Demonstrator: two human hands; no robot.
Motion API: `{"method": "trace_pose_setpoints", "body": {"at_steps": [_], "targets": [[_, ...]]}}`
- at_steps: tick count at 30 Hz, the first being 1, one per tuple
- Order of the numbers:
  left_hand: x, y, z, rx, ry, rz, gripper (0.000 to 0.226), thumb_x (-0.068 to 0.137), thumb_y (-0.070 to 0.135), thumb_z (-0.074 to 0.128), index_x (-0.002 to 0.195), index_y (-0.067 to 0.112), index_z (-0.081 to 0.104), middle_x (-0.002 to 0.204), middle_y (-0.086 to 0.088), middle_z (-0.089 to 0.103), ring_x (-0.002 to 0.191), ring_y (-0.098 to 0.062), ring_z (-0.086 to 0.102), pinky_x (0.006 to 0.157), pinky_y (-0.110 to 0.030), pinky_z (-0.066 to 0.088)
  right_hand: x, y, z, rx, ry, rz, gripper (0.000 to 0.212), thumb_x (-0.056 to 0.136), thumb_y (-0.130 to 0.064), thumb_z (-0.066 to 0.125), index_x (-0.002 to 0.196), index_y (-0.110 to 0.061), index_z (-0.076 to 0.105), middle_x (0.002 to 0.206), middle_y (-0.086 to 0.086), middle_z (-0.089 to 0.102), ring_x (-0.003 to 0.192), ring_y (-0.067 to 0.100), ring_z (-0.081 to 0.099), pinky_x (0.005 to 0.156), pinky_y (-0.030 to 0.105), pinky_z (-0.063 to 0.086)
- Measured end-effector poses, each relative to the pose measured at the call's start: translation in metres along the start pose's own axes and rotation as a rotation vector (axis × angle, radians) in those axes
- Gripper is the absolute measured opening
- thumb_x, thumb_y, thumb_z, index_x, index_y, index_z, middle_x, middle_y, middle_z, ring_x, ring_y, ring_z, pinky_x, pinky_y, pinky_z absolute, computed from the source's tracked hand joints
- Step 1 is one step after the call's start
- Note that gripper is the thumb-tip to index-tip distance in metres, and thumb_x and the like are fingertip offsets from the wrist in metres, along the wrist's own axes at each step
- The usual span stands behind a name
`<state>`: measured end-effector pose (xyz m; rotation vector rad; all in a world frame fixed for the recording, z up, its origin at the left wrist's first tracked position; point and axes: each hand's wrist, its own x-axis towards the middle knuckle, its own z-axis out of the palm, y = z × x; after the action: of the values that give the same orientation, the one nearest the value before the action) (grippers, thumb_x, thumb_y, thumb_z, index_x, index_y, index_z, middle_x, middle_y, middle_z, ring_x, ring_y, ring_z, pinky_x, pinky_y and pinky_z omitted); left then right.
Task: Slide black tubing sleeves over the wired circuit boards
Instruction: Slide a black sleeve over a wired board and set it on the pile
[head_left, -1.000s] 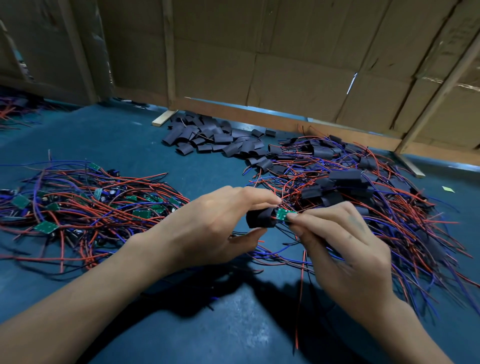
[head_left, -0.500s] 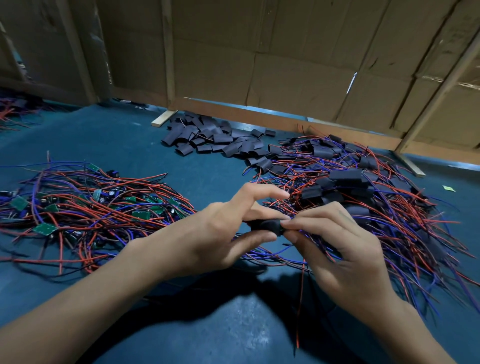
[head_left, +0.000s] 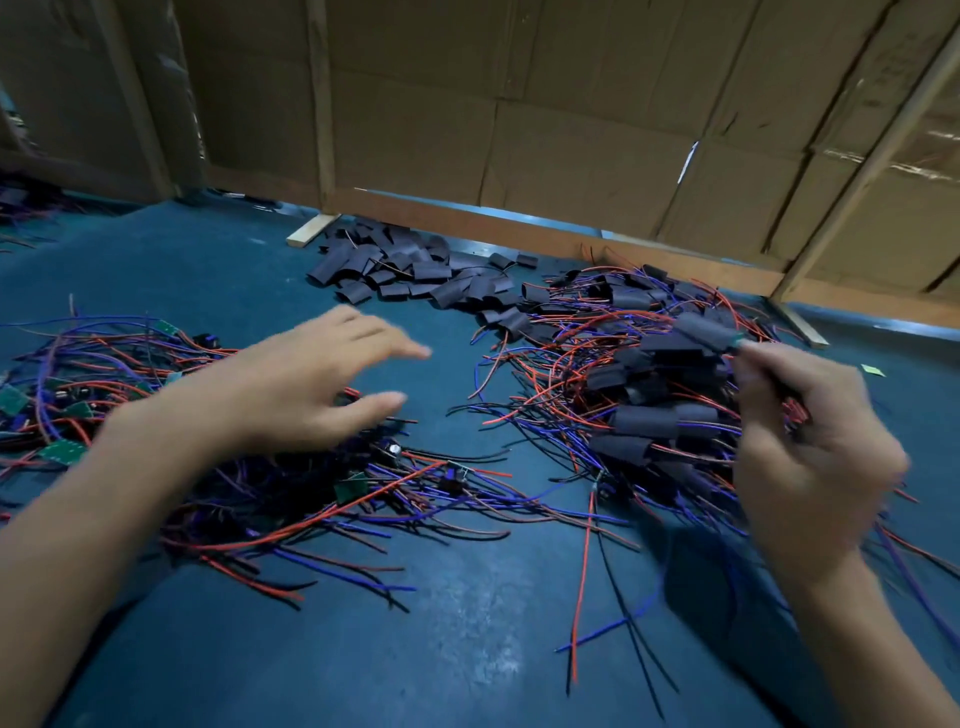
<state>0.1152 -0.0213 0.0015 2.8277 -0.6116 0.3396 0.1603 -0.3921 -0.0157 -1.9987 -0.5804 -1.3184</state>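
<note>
Sleeved board (head_left: 706, 332): black tube, matte, with a green board edge showing at its near end; held over the finished pile (head_left: 649, 410) by the right hand (head_left: 810, 457), fingers pinched on it (grip blurred). Left hand (head_left: 306, 384): fingers spread, empty, above unsleeved boards (head_left: 62, 452) on the tabletop (head_left: 415, 649).

Dim overhead light; motion-blurred hands; wide-angle edge warp

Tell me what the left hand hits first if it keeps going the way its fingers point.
The left hand is open, fingers aimed right across bare blue mat. Beyond that gap, the first thing in line is probably the sleeved wire pile; the hand's height above the mat is unclear.
</note>
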Motion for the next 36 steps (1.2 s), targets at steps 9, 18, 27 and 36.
{"method": "trace_pose_setpoints", "body": {"at_steps": [9,18,27,36], "targets": [[-0.002,-0.009,0.001,-0.068,-0.279,-0.037,0.023,0.092,0.034,0.071,0.112,0.043,0.071,0.108,0.018,0.061,0.107,-0.001,0.053,0.101,-0.024,0.037,-0.002,0.017,0.003,-0.269,-0.323,0.296,0.024,0.087,-0.004,0.061,0.095,-0.016,0.079,0.124,0.006,0.065,0.123,0.038,0.046,0.096,0.046,0.029],[0.0,0.01,0.012,-0.072,-0.054,0.162,0.014,0.091,0.042,0.068,0.102,0.035,0.07,0.114,0.017,0.054,0.108,-0.009,0.05,0.096,-0.041,0.043,-0.014,-0.024,0.015,-0.016,-0.147,-0.048,0.025,0.083,0.004,0.059,0.098,-0.009,0.075,0.102,0.008,0.069,0.099,0.032,0.059,0.087,0.053,0.044],[0.015,0.063,0.027,0.045,0.559,0.442,0.019,0.101,0.02,0.063,0.109,0.005,0.073,0.104,-0.006,0.071,0.085,-0.025,0.068,0.068,-0.04,0.052,-0.029,-0.068,0.032,0.388,-0.534,-0.042,0.047,0.095,-0.029,0.068,0.135,-0.006,0.059,0.128,0.001,0.066,0.117,0.011,0.064,0.102,0.028,0.048],[0.039,0.025,0.03,-0.09,0.492,0.015,0.041,0.097,0.046,0.054,0.126,0.017,0.059,0.123,0.0,0.061,0.115,-0.021,0.056,0.099,-0.041,0.04,-0.041,-0.054,0.042,0.424,-0.49,0.183,0.024,0.095,-0.018,0.065,0.118,-0.018,0.066,0.098,-0.017,0.066,0.08,0.007,0.067,0.075,0.018,0.048]]}}
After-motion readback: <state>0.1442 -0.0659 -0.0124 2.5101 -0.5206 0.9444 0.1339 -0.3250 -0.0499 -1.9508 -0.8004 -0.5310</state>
